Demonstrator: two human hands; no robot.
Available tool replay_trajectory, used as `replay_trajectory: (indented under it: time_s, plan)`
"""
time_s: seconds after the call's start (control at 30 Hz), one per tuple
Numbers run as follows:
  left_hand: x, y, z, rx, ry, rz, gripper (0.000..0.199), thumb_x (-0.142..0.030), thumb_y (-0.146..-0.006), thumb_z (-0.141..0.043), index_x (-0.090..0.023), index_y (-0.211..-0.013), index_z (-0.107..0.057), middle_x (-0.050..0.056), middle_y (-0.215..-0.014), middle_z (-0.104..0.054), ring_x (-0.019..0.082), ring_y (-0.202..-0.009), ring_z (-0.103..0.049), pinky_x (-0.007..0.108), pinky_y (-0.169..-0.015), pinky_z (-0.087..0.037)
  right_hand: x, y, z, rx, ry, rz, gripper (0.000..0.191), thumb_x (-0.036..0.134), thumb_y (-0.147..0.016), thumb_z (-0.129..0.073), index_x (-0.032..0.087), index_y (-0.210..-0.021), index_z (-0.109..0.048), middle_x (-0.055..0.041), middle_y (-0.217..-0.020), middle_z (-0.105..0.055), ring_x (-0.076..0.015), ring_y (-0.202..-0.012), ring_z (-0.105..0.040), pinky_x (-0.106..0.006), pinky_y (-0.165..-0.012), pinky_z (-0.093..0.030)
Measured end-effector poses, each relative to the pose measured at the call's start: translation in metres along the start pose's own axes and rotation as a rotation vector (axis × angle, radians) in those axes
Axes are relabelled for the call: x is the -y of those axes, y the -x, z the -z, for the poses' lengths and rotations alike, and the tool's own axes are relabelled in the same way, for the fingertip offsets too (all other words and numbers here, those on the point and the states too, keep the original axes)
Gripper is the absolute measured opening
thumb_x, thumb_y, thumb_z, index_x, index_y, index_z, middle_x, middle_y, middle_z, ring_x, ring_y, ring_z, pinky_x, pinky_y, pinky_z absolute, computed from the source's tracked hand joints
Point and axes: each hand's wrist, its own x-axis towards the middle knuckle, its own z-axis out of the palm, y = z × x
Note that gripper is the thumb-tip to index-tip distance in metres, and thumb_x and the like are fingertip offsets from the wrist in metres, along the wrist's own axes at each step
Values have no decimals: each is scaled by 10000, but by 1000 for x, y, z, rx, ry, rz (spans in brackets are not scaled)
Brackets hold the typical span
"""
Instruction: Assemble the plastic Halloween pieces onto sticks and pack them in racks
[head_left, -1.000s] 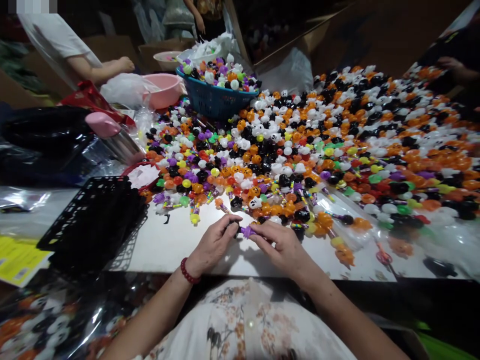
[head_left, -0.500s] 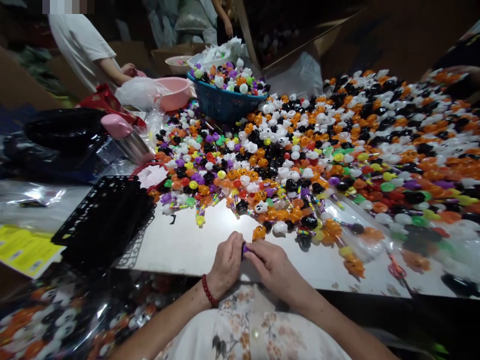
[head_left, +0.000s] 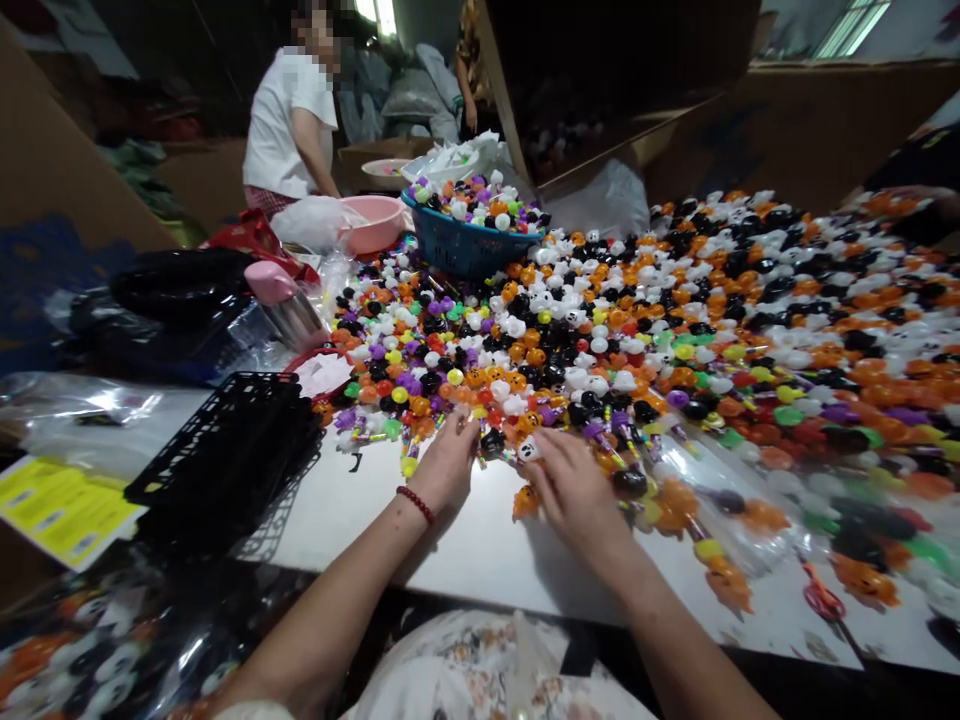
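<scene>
My left hand [head_left: 444, 462], with a red bead bracelet [head_left: 415, 503] at its wrist, reaches to the near edge of a pile of small plastic toy pieces [head_left: 517, 325]. Its fingers are bunched together, and what they hold, if anything, is hidden. Beside its fingertips lies a black piece [head_left: 493, 441]. My right hand [head_left: 576, 490] has thumb and fingertips closed around a small white ghost head [head_left: 528, 449]. Just below that head, an orange pumpkin piece [head_left: 525, 501] rests on the white tabletop [head_left: 480, 550].
Black plastic trays [head_left: 225, 455] are stacked at left, near a pink-lidded flask [head_left: 281, 300]. Behind the pile stands a full blue basket [head_left: 469, 245]. Red-handled scissors [head_left: 823, 597] lie at front right. A person in a white shirt [head_left: 289, 120] is at the back left.
Both hands have come apart and moved forward to the pile's edge. The small purple and black piece between them no longer shows. My view has tilted up and turned left.
</scene>
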Motion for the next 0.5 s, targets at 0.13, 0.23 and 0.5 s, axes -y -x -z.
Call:
replay_trajectory:
  time_s: [0.13,0.23,0.5]
  plan:
    - [8,2,0,20,9,-3,181,-126,-922,-419,-178,-1037,-548,102,-1028,-563,224,-917,-565,365,-811,-496,32,1,-40,127,-17,67,409,101,-952,-454,112,-1358,-508,-194,-1298,-579,-288,-1215,-517,-478,-1021,-498]
    - [6,15,5,45,108,38,145,-197,-949,-394,-182,-979,-535,78,-977,-589,213,-904,-566,371,-840,-480,39,-2,-59,227,48,58,489,33,-921,-434,108,-1404,-460,-201,-1362,-527,-300,-1268,-471,-487,-1049,-466]
    - [-1,20,24,107,445,231,216,-267,-936,-435,-183,-1010,-620,74,-1012,-684,217,-942,-615,365,-877,-486,36,-15,-76,415,163,47,431,82,-877,-532,91,-1308,-525,-156,-1066,-604,-294,-955,-518,-483,-891,-480]
